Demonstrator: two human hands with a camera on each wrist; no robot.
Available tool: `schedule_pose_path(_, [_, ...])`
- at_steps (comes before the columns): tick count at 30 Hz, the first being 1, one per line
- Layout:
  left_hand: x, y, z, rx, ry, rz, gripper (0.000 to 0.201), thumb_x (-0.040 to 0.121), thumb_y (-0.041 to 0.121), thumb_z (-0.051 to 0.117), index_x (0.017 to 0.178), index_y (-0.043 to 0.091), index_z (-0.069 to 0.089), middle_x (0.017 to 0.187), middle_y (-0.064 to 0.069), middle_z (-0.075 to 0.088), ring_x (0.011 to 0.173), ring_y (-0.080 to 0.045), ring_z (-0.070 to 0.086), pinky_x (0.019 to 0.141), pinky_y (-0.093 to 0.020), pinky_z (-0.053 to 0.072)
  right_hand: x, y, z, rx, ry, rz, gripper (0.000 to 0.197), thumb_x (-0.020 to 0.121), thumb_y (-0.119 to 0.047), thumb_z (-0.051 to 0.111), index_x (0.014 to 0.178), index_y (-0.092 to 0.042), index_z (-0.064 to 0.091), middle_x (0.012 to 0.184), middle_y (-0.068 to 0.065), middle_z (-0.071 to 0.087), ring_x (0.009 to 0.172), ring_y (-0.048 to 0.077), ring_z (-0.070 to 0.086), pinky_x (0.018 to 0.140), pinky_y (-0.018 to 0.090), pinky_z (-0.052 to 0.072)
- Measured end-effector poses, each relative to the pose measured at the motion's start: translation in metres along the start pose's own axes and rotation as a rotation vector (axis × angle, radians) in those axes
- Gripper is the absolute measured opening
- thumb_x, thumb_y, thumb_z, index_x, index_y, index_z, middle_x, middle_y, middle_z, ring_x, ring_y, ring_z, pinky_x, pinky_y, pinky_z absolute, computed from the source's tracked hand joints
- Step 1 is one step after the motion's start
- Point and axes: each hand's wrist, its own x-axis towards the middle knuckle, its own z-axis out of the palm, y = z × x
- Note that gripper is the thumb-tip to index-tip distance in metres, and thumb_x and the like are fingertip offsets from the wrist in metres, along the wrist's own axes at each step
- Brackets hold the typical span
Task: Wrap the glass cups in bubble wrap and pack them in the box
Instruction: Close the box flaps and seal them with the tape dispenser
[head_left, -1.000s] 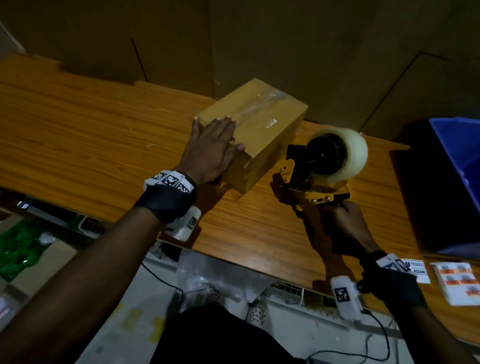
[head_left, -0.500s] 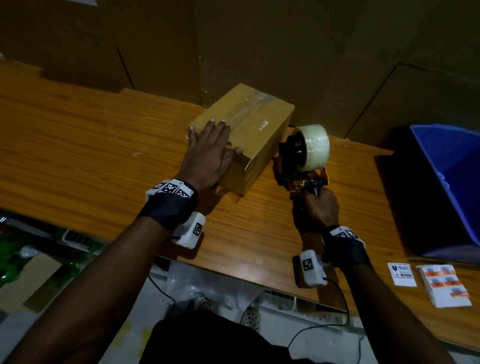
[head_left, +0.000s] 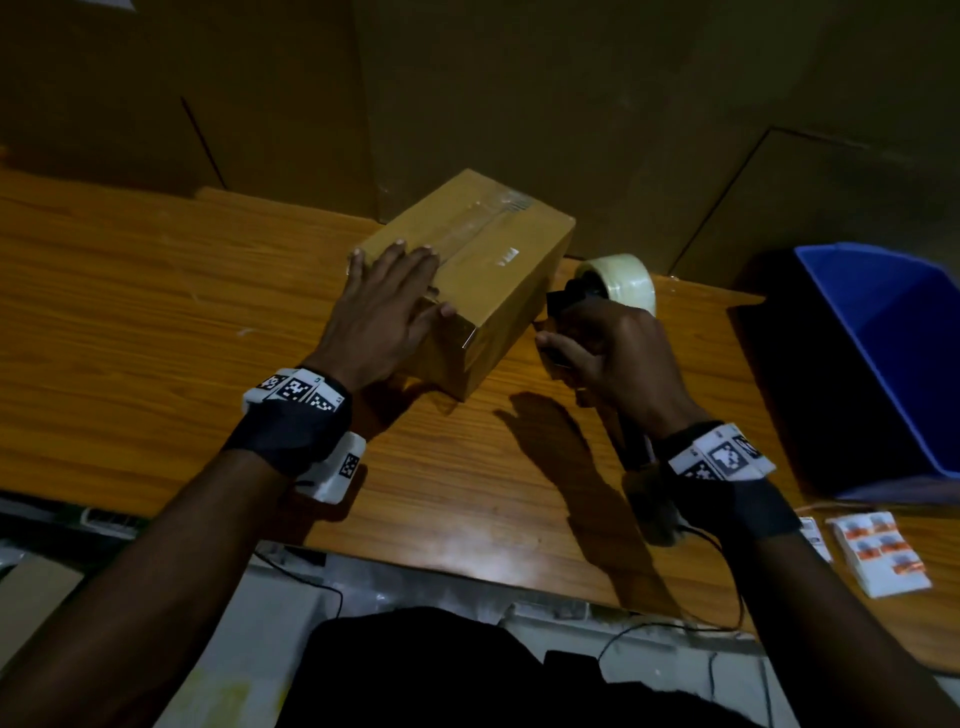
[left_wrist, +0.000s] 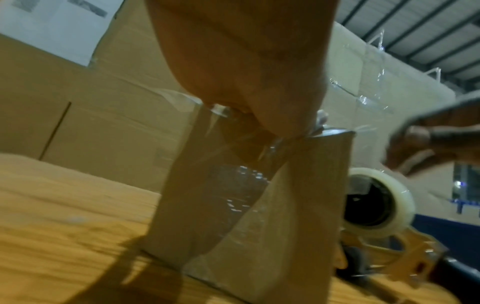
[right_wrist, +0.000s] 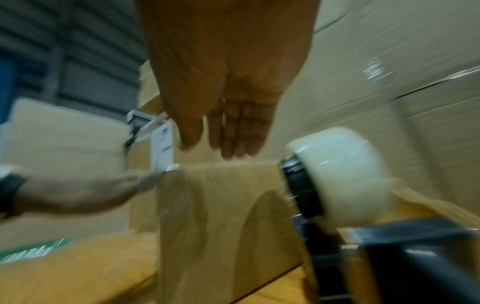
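Left grip presses flat, fingers straight, on the box top's near end; right grip, fingers extended (wrist view), empty, tape dispenser beside, just right of box on table.

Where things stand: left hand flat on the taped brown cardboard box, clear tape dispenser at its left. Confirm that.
Wrong side: the head view shows the clear tape dispenser right of the taped brown cardboard box. The left hand lies flat on it.

Closed brown cardboard box, clear tape along its top seam, flat on wooden table
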Motion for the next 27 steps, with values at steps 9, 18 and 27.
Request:
schedule_pose_path(9, [0.005, -0.045, -0.013, 0.018, -0.049, 0.115, 0.064, 0.103, 0.053, 0.029, 0.158, 0.02, 0.024, 0.166, 0.0, 0.021, 0.154, -0.02, 0.009, 0.124, -0.048, 0.001, 0.056, -0.014, 0.059, 0.057, -0.017, -0.333, 0.042, 0.091, -0.046, 0.068, 0.112, -0.01, 0.067, 0.122, 0.005, 0.063, 0.109, 0.02, 0.061, 0.083, 0.041, 0.055])
schedule_pose_path(18, [0.024, -0.076, -0.029, 0.049, -0.104, 0.026, 0.108, 0.081, 0.086, 0.028, 0.159, 0.011, 0.019, 0.167, -0.007, 0.013, 0.155, -0.022, 0.008, 0.124, -0.046, 0.004, 0.068, -0.01, 0.097, 0.04, 0.012, -0.389, 0.073, 0.078, -0.055, 0.079, 0.122, -0.001, 0.059, 0.124, 0.016, 0.055, 0.115, 0.029, 0.053, 0.09, 0.038, 0.05])
schedule_pose_path(27, [0.021, -0.07, -0.022, -0.005, -0.051, -0.038, 0.107, 0.079, 0.083, 0.031, 0.158, 0.011, 0.022, 0.167, -0.006, 0.017, 0.153, -0.023, 0.016, 0.123, -0.043, 0.005, 0.064, -0.017, 0.113, 0.019, 0.135, -0.352, 0.065, 0.074, -0.047, 0.079, 0.112, 0.0, 0.054, 0.114, 0.02, 0.054, 0.107, 0.03, 0.048, 0.093, 0.048, 0.047])
